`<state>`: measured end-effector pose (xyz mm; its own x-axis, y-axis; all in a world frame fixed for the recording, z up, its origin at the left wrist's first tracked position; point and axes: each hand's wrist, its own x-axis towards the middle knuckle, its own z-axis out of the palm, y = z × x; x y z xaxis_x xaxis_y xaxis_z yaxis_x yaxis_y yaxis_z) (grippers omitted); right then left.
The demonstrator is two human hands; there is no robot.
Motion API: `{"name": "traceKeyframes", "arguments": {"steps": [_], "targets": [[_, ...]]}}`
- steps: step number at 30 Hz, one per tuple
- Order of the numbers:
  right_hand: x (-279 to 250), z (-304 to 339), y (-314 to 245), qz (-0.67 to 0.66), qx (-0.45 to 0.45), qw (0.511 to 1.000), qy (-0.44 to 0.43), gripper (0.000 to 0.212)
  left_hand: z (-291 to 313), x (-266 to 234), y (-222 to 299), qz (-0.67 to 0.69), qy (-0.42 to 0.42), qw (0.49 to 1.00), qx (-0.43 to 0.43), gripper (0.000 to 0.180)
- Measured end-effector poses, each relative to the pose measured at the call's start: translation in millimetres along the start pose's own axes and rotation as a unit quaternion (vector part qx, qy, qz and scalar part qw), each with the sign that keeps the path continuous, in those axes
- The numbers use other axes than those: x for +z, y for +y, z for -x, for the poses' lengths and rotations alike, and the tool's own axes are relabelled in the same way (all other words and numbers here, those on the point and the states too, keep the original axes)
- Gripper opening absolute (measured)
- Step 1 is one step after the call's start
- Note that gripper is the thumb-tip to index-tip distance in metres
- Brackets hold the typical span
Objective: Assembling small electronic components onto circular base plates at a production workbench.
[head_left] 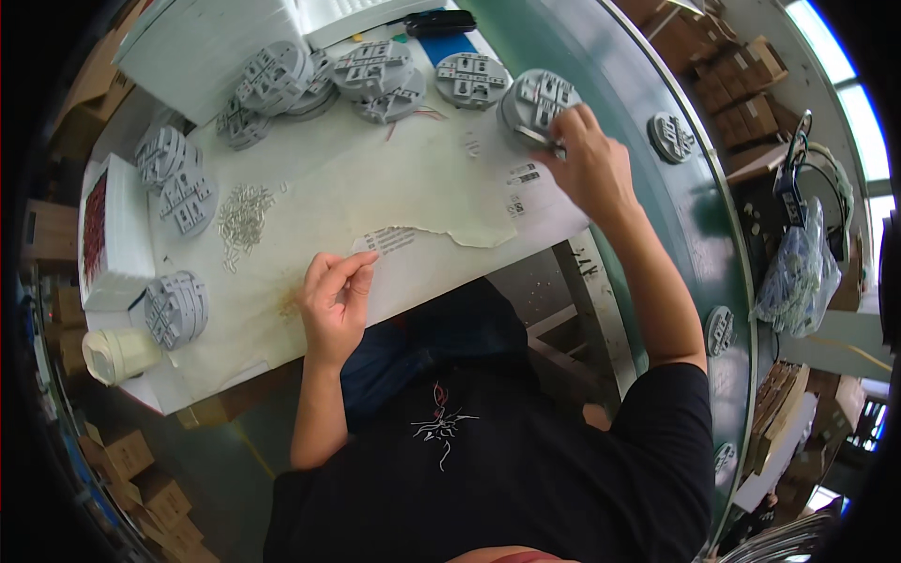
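My right hand (591, 164) is at a stack of round grey plastic pieces (537, 98) at the far right of the worktable. Its fingers are closed on a slim silver-and-dark piece (542, 141) at the stack's near edge; its kind is hard to tell. Near the table's front edge, my left hand (338, 305) has thumb and fingers pinched together, and I cannot make out anything between them. Beyond it lies a torn-edged sheet (441, 202) with printed paper showing underneath. A pile of small silvery pins (246, 218) sits to the left.
More grey discs (380, 80) stand in stacks along the back and left. A white foam box (117, 235) holds red parts, with a cream cup (122, 355) in front. On the right, a green conveyor belt (648, 220) carries scattered discs (672, 138).
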<state>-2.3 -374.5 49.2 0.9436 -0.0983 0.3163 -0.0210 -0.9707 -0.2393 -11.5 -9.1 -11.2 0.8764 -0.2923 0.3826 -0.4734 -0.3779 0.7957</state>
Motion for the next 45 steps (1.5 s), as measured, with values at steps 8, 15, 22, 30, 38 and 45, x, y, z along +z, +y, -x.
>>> {"name": "traceKeyframes", "arguments": {"steps": [8,15,22,30,38,45], "targets": [[-21,-6,-37,-0.142,-0.073,0.985,0.061,0.013,-4,-9,0,0.060,0.003,0.998,0.004,0.036],[20,4,-119,-0.174,-0.252,0.942,-0.138,0.016,-18,-22,10,-0.018,0.049,0.998,0.023,0.084],[68,-75,-123,0.025,-0.205,0.975,-0.083,0.014,-11,-19,-1,-0.119,-0.052,0.991,-0.009,0.095],[68,-114,-118,-0.073,-0.214,0.974,0.032,0.012,-8,-20,-8,-0.119,-0.049,0.992,0.008,0.092],[62,-22,-140,-0.095,-0.229,0.967,-0.055,0.015,-11,-27,-6,-0.116,-0.083,0.990,0.010,0.090],[49,-20,-118,-0.235,-0.073,0.965,-0.095,0.019,-4,-36,-9,-0.102,-0.052,0.993,0.006,0.088]]}}
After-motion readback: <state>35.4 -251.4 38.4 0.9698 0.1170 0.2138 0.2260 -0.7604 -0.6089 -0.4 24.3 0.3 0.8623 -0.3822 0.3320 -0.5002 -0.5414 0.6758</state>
